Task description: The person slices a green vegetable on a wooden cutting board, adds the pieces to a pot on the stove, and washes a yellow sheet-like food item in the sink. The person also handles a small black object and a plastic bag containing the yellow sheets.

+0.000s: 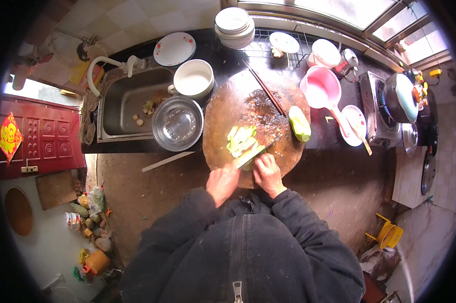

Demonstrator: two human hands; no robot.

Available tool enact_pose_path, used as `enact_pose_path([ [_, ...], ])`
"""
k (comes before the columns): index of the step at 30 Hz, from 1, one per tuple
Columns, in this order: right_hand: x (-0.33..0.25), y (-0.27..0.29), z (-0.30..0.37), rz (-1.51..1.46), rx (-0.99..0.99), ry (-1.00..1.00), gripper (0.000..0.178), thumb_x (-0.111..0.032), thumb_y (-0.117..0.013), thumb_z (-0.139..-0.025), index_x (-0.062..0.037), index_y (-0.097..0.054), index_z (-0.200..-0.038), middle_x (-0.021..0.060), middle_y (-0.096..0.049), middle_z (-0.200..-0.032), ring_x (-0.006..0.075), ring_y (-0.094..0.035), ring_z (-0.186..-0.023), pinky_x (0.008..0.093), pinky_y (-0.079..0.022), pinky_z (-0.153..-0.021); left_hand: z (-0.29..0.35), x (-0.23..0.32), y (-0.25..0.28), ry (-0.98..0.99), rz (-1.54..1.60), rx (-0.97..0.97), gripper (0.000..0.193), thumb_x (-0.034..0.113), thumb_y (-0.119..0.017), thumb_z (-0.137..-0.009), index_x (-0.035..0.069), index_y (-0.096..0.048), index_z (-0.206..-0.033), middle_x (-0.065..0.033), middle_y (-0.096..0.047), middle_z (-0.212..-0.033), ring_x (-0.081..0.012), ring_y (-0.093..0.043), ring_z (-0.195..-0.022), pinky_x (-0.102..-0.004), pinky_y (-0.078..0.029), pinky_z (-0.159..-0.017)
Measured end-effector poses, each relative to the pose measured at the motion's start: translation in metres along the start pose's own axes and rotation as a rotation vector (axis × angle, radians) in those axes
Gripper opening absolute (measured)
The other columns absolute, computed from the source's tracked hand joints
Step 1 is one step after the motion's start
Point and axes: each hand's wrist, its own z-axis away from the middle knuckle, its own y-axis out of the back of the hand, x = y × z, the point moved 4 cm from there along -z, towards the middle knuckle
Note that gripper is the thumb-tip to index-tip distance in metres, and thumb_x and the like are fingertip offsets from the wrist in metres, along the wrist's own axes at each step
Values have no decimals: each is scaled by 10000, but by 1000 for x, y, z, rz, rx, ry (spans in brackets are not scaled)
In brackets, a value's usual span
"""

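While you're prob. slicing green strips (pixel 240 141) on the board (pixel 222 108), R hand (pixel 269 174) has fingers bunched, L hand (pixel 223 184) blurs, can't tell — next cut needs fingertips tucked

Left hand (pixel 223 184) and right hand (pixel 269 174) are near green strips (pixel 241 140) on a round board (pixel 223 111).

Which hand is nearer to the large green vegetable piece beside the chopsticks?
Right. The right hand is below-left of the green vegetable piece, apart from it; the left hand is farther left.
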Motion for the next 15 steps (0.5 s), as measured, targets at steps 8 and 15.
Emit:
enact_pose_path([
  [8, 3, -3, 6, -10, 29, 18, 291, -39, -728, -748, -23, -629, -1021, 144, -592, -1045, 354, -576, -1031, 401, -513, -862, 3, -7, 14, 4, 148, 50, 202, 183, -615, -943, 32, -529, -1045, -209, -677, -805, -428, -665, -714, -514, -523, -581],
  [15, 3, -1, 5, -5, 49, 9, 252, -18, -702, -750, -23, -618, -987, 137, -588, -1023, 346, -577, -1026, 397, -512, -862, -13, 7, 1, 16, 108, -20, 210, 214, -598, -951, 38, -546, -1053, -216, -670, -780, -417, -671, -709, -523, -526, -607],
])
